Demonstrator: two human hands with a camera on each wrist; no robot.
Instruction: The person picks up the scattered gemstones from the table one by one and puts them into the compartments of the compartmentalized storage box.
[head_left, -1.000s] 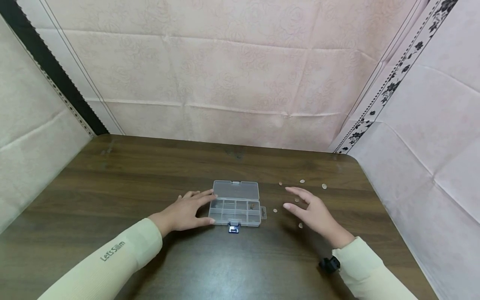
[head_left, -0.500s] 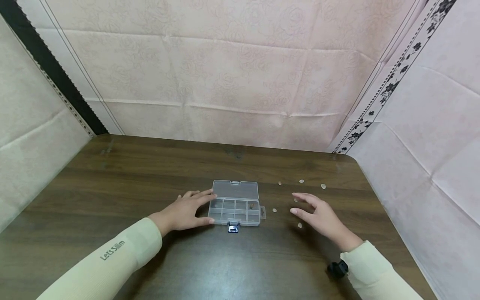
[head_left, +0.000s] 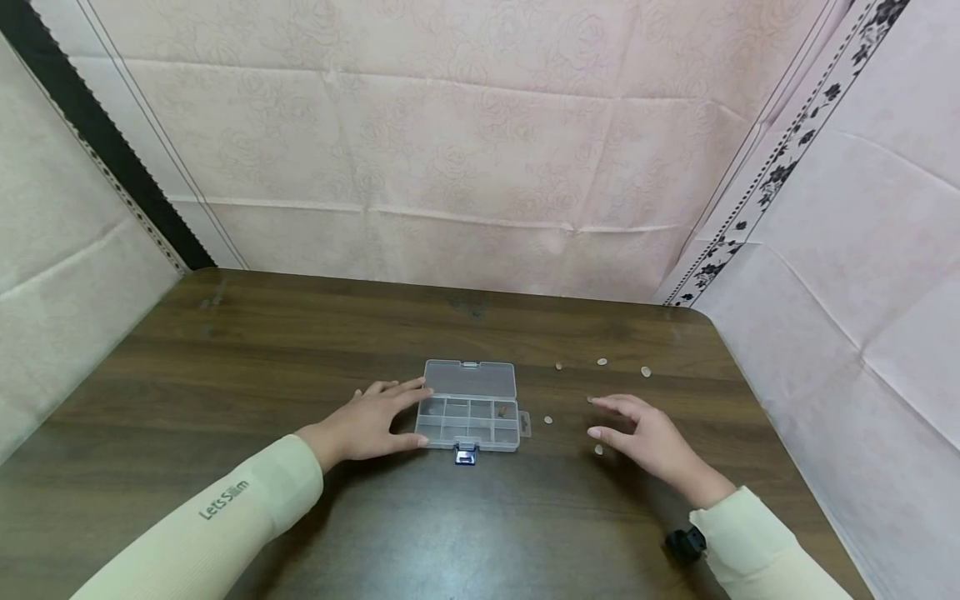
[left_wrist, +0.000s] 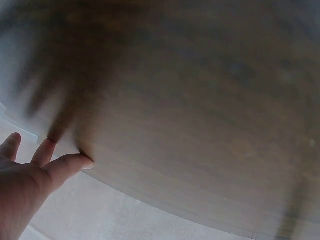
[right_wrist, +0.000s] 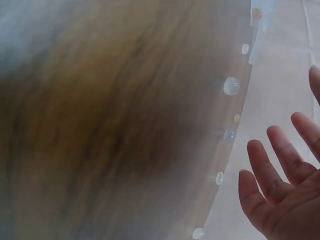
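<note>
A clear plastic compartment box (head_left: 470, 380) lies on the table with its lid folded back. One small brownish piece (head_left: 502, 412) sits in a right-hand compartment of the back row. My left hand (head_left: 367, 425), fingers spread, rests against the box's left side with thumb and fingertips touching it. To the right of the box, my right hand (head_left: 648, 433) hovers over the table, fingers relaxed and apart, with nothing visible in them. Around it lie several small pale discs, among them one disc (head_left: 548, 420) nearest the box and another disc (right_wrist: 231, 86) in the right wrist view.
A blue latch (head_left: 465, 455) sticks out from the box's front, and a clear hanging tab (head_left: 525, 424) from its right side. Behind the wooden table (head_left: 300, 333) hangs a pale cloth (head_left: 450, 150), with more cloth at both sides.
My right hand has drawn back to the right and a little toward me, away from the box. The left hand and the box stay in place.
</note>
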